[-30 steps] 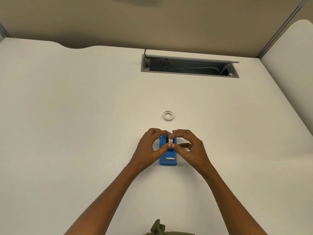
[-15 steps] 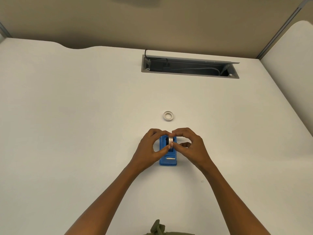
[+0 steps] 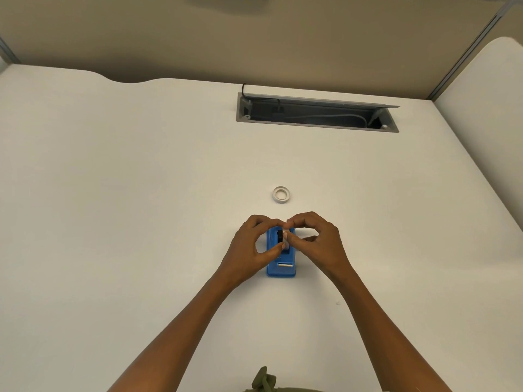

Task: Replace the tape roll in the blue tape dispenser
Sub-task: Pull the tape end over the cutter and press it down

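The blue tape dispenser (image 3: 280,267) stands on the white desk (image 3: 141,222), its metal cutter facing me. A small white tape roll (image 3: 285,242) on a black hub sits upright over the dispenser's slot, pinched from both sides. My left hand (image 3: 252,247) grips it with thumb and forefinger from the left. From the right, my right hand (image 3: 317,239) holds the same roll with its fingertips. Whether the roll rests in the slot or hovers above it I cannot tell. A second white tape ring (image 3: 281,194) lies flat on the desk beyond the hands.
A grey cable tray opening (image 3: 317,113) with cords inside is set into the desk at the back. A beige partition wall (image 3: 254,38) rises behind the desk. A neighbouring desk (image 3: 486,108) adjoins on the right. Olive cloth (image 3: 266,380) shows at the bottom edge.
Both hands stay on the roll over the dispenser; the fingertips have shifted slightly and the roll sits a little lower between them.
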### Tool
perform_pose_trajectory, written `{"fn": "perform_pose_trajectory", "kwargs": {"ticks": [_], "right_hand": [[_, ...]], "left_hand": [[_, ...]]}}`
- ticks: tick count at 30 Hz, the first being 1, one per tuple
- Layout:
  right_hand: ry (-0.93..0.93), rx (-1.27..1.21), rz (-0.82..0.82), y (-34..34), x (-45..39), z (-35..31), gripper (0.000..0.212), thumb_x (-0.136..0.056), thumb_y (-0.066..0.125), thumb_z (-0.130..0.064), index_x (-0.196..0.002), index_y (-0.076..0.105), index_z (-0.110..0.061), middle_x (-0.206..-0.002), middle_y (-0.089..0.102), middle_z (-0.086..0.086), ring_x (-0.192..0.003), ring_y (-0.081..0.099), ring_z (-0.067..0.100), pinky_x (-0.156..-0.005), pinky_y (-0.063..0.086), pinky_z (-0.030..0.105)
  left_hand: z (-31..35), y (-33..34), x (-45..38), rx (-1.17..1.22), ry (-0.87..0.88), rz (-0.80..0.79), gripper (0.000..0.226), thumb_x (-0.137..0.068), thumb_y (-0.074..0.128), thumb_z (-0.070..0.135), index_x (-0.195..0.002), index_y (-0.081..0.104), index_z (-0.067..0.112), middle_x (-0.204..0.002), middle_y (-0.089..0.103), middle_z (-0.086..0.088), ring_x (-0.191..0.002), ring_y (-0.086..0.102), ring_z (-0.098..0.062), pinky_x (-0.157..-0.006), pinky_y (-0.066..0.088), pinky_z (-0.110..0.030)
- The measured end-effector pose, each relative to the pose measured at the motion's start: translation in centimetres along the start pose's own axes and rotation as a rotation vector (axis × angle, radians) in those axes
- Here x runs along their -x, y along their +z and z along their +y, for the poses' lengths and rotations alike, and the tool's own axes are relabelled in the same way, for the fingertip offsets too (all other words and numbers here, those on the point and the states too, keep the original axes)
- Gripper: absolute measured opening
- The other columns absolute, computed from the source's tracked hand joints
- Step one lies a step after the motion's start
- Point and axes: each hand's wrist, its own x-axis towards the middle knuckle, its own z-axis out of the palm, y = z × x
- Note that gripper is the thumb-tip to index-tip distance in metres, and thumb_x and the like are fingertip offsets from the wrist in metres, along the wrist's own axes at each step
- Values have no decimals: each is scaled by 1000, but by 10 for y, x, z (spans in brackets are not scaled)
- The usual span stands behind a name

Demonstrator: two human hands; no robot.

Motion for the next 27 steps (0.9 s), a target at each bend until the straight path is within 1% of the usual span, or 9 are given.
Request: {"fn": "perform_pose_trajectory", "kwargs": {"ticks": [2,5,8,11,13,16,18,23,27], "right_hand": [[4,2,10,0,0,-1,15,-74,74,-13,-81,69,-25,-90,67,-10,-89,63,4,-62,53,14],[22,19,34,1,-2,-2,10,-75,74,-13,-81,69,-20,-89,67,-6,-87,63,5,-65,55,19],[16,38,54,1,-3,-4,8,-75,75,-14,-81,70,-17,-88,68,-4,-86,64,7,-66,56,26],[-10,31,58,-2,0,-7,8,-75,76,-16,-80,74,-21,-87,69,-5,-86,64,6,-63,54,25],[-33,51,44,-5,2,-9,10,-74,76,-16,-81,75,-24,-87,70,-7,-85,65,5,-62,54,23],[-97,151,11,-7,2,-13,12,-75,76,-14,-85,76,-21,-87,71,-2,-84,65,8,-62,55,24],[-134,228,3,-7,1,-15,11,-75,75,-14,-85,77,-19,-86,72,0,-83,65,11,-62,56,29],[-230,406,-3,-7,1,-19,8,-77,73,-18,-85,75,-16,-83,71,1,-78,63,18,-60,55,41],[-259,487,-29,-6,1,-22,8,-81,69,-19,-86,73,-15,-86,69,1,-79,60,18,-64,55,42]], "left_hand": [[0,0,0,-2,-8,-2,38,-78,64,36,-115,56,30,-111,52,11,-102,48,3,-83,37,-7],[-1,0,0,-2,-7,-2,38,-79,67,31,-116,56,32,-110,51,13,-103,47,7,-82,37,-5],[-1,0,0,1,-13,-1,39,-80,68,28,-116,55,30,-110,50,13,-102,46,10,-82,37,-4],[0,-2,0,4,5,0,39,-79,67,30,-115,55,32,-110,52,13,-103,47,9,-84,36,-3],[0,-3,0,5,7,0,39,-78,68,30,-115,55,33,-110,51,13,-104,45,11,-85,34,-1],[1,-2,0,3,-1,-3,39,-79,69,28,-115,55,31,-110,51,13,-103,45,12,-85,34,-1],[2,-2,0,1,-2,-6,39,-79,69,29,-116,56,30,-110,51,13,-102,46,11,-84,34,0],[4,-3,0,2,-11,-16,39,-79,70,28,-115,55,30,-110,51,11,-101,47,10,-83,34,1],[5,-4,0,2,-12,-20,39,-79,70,28,-116,55,29,-111,52,11,-101,47,10,-84,34,0]]}}
